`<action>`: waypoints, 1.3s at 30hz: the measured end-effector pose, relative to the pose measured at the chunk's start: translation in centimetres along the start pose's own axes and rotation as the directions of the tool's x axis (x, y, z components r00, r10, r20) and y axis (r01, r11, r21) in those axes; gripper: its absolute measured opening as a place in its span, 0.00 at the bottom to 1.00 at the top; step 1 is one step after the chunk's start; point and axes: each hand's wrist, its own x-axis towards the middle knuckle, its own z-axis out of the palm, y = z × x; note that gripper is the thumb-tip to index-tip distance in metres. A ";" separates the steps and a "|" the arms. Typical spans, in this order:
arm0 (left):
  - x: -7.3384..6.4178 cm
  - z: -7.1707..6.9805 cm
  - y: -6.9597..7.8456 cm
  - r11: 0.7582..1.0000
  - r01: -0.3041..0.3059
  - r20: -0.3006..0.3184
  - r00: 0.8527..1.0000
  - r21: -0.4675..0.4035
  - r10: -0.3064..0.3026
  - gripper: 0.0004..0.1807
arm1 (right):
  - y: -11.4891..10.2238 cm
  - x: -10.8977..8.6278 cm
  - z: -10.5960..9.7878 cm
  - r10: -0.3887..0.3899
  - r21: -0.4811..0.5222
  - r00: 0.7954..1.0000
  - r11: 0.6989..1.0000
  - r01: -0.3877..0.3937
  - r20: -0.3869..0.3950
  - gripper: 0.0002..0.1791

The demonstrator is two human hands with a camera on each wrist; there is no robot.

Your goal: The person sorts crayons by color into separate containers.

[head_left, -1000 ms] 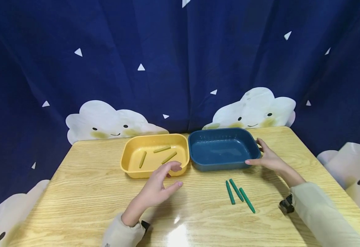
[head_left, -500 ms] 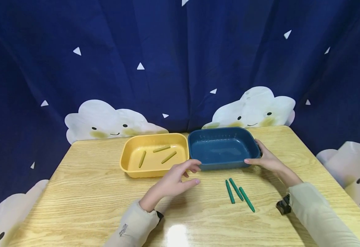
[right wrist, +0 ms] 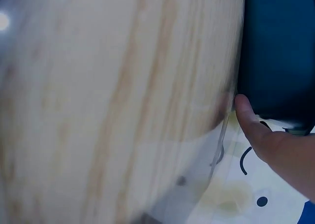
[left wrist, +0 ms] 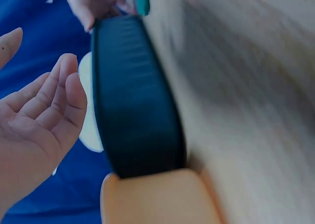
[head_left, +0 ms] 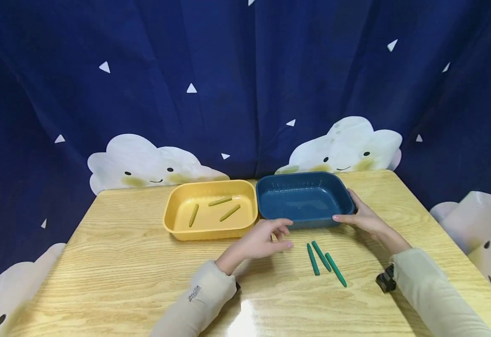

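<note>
My left hand [head_left: 266, 238] hovers over the table in front of the blue bin [head_left: 266, 223], its fingers loosely bent and holding nothing. In the left wrist view the left palm [left wrist: 39, 120] stands apart from the blue bin's wall [left wrist: 133, 96]. My right hand [head_left: 368, 217] grips the blue bin's right end, thumb on the front corner and fingers round the side. The right wrist view shows the thumb [right wrist: 253, 128] against the bin's lower edge. Several green crayons [head_left: 321, 256] lie on the table between the hands. No crayons show inside the blue bin.
A yellow bin [head_left: 209, 234] touches the blue bin's left side and holds several olive-yellow crayons [head_left: 230, 213]. Both bins stand near the back edge of the wooden table [head_left: 115, 262]. Behind hangs a navy curtain [head_left: 224, 84] with white clouds and triangles.
My left hand has moved right, from in front of the yellow bin to in front of the blue bin. The right hand stays at the blue bin's right end, and the crayons lie as before.
</note>
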 end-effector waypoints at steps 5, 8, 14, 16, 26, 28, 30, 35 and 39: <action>1.3 1.2 -0.3 1.000 0.007 0.070 0.998 0.013 -0.008 0.28 | -0.2 -0.1 0.1 0.033 -0.027 0.999 0.999 -0.033 -0.007 0.61; 1.9 1.8 -0.4 1.000 0.015 0.122 0.992 0.023 -0.017 0.28 | -0.2 0.0 0.1 0.038 -0.029 0.999 0.999 -0.038 -0.007 0.60; 2.9 2.7 -1.0 1.000 0.023 0.224 0.974 0.006 -0.024 0.25 | 0.0 0.2 0.0 0.040 -0.040 0.999 0.998 -0.040 -0.008 0.60; 3.3 3.0 -1.3 1.000 0.022 0.267 0.963 0.008 -0.023 0.24 | 0.0 0.2 0.0 0.038 -0.042 0.999 0.998 -0.038 -0.009 0.60; 4.7 3.8 -1.8 0.993 0.111 0.372 0.920 0.050 -0.122 0.26 | 0.0 0.1 0.1 0.035 -0.051 0.999 0.998 -0.036 -0.014 0.61; 4.8 4.0 -2.0 0.991 0.120 0.371 0.919 0.065 -0.135 0.25 | 0.0 0.1 0.1 0.035 -0.049 0.999 0.998 -0.036 -0.015 0.61; 5.0 4.2 -2.1 0.988 0.121 0.361 0.921 0.097 -0.148 0.24 | 0.0 0.1 0.2 0.033 -0.044 0.999 0.998 -0.033 -0.015 0.60; 5.4 4.8 -2.1 0.972 0.112 0.332 0.927 0.206 -0.177 0.22 | 0.0 0.1 0.1 0.026 -0.035 1.000 0.999 -0.026 -0.013 0.59; 5.5 5.1 -2.0 0.955 0.106 0.325 0.925 0.278 -0.198 0.18 | 0.0 0.1 0.1 0.022 -0.028 1.000 0.999 -0.022 -0.006 0.59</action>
